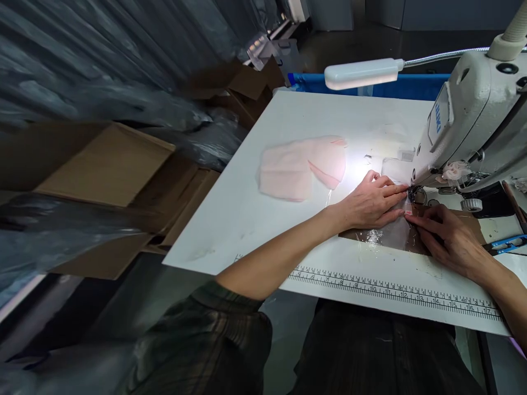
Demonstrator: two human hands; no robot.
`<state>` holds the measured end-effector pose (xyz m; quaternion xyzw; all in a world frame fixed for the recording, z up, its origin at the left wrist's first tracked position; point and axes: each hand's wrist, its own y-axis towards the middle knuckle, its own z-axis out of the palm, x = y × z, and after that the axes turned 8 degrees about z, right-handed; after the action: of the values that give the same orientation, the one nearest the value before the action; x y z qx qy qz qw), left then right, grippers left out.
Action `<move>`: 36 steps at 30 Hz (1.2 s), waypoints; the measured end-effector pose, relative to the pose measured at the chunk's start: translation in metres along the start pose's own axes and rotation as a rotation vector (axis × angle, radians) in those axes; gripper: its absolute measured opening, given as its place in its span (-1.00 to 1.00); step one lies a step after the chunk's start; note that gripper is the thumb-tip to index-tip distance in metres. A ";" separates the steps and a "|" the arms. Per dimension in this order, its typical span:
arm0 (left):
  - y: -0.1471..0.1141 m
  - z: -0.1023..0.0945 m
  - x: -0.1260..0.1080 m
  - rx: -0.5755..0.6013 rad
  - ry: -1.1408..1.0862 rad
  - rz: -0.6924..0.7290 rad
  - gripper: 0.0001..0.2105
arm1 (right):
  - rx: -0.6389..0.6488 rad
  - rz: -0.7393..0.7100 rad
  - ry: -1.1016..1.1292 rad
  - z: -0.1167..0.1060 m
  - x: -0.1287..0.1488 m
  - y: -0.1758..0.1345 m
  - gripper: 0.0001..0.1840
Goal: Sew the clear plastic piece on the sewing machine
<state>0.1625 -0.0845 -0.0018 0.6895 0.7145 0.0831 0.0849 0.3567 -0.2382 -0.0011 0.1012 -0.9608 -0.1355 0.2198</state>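
My left hand [373, 202] lies flat with its fingers stretched out. It presses on a thin pale piece of fabric [394, 235] beside the presser foot [413, 193] of the white sewing machine [469, 104]. My right hand [450, 238] is on the other side of the foot, its thumb and index finger closed at the pinkish fabric edge. Part of that fabric is hidden under my hands. A brown taped sheet [358, 235] lies beneath it. Further left, pale pink fabric pieces [288, 170] lie on the white table [230, 219].
A lamp [362, 74] lights the table from above. Blue-handled thread snips [508, 244] lie at the far right. A printed ruler [391, 291] runs along the front edge. Open cardboard boxes [107, 164] and plastic sheeting [102, 66] are left of the table.
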 end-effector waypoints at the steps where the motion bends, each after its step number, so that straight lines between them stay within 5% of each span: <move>1: 0.000 0.000 0.000 0.001 0.005 0.001 -0.56 | 0.005 0.008 -0.004 0.000 0.000 0.000 -0.63; 36: 0.003 0.001 -0.009 -0.005 0.049 -0.024 -0.57 | 0.056 0.109 0.019 0.000 -0.003 0.000 -0.61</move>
<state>0.1659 -0.0932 -0.0016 0.6785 0.7243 0.1005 0.0700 0.3596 -0.2377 -0.0027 0.0563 -0.9662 -0.0954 0.2329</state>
